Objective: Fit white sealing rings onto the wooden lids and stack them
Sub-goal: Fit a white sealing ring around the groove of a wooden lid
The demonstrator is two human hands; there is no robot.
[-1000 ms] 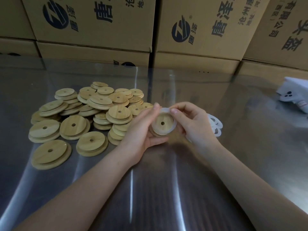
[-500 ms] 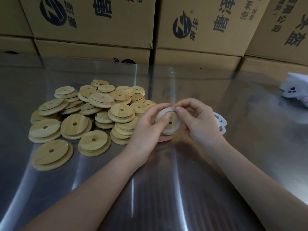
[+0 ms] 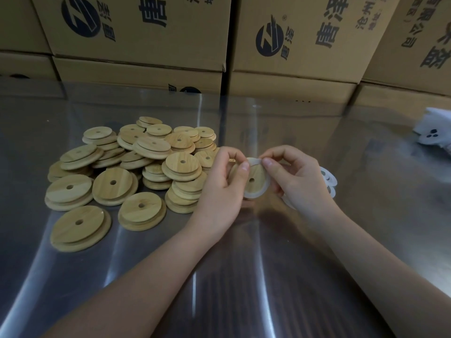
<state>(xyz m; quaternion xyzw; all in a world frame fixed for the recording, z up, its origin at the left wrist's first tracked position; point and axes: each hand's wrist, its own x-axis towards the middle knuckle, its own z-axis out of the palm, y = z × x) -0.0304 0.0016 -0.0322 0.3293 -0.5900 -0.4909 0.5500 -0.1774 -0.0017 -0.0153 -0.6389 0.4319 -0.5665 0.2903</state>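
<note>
Lid (image 3: 253,178) and ring (image 3: 255,195) are held together over the middle of the table (image 3: 244,276), just right of the pile of lids (image 3: 180,162). The left hand (image 3: 219,189) grips the lid by its left edge, thumb across the face and fingers curled behind. The right hand (image 3: 300,184) pinches the top arc of the ring between thumb and forefinger, with the other fingers curled behind the lid's right edge. The lower arc of the ring appears to lie round the lid's raised step; whether the top arc is seated cannot be told.

The lid looks light and stiff, a thin disc of wood with a small hole in the middle and a broader rim below the step. It should take a firm grip at the rim without harm, and the rim is the best place to hold it, since that leaves the step free.

The ring looks soft, thin and stretchy, probably a little clingy against wood. It is likely to twist or spring off one side while the other is pressed down, so it is best worked on bit by bit with the fingertips, pinched only at the arc being seated.

More rings (image 3: 329,179) lie behind the right hand, towards the table's right edge.
</note>
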